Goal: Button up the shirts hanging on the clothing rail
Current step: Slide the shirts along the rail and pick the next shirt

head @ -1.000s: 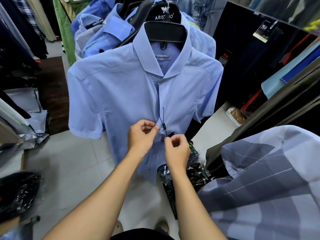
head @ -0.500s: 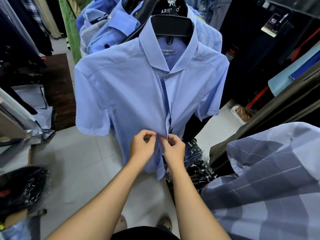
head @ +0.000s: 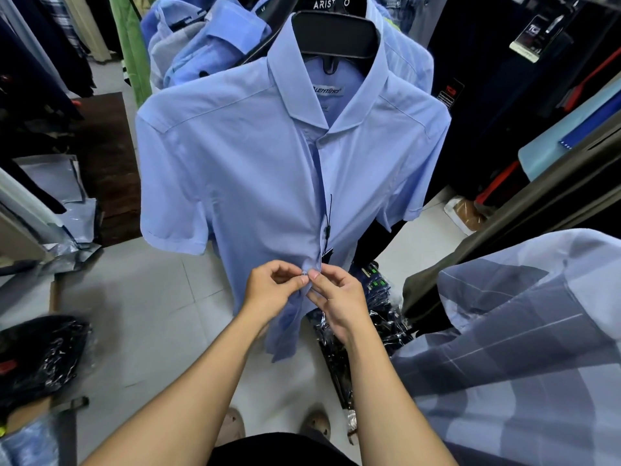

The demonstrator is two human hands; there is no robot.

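Head view: blue shirt [head: 255, 169] hangs straight ahead of you, placket running vertical. Both hands meet low on it: left hand [head: 268, 290] pinches button [head: 304, 272], right hand [head: 339, 297] pinches opposite edge. Neither's nearer; unfastened hem is just below.

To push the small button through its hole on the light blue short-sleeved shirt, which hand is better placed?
Probably the left hand: its fingertips pinch the small button at the placket. The right hand pinches the opposite edge of the light blue short-sleeved shirt, so it suits holding the hole steady.
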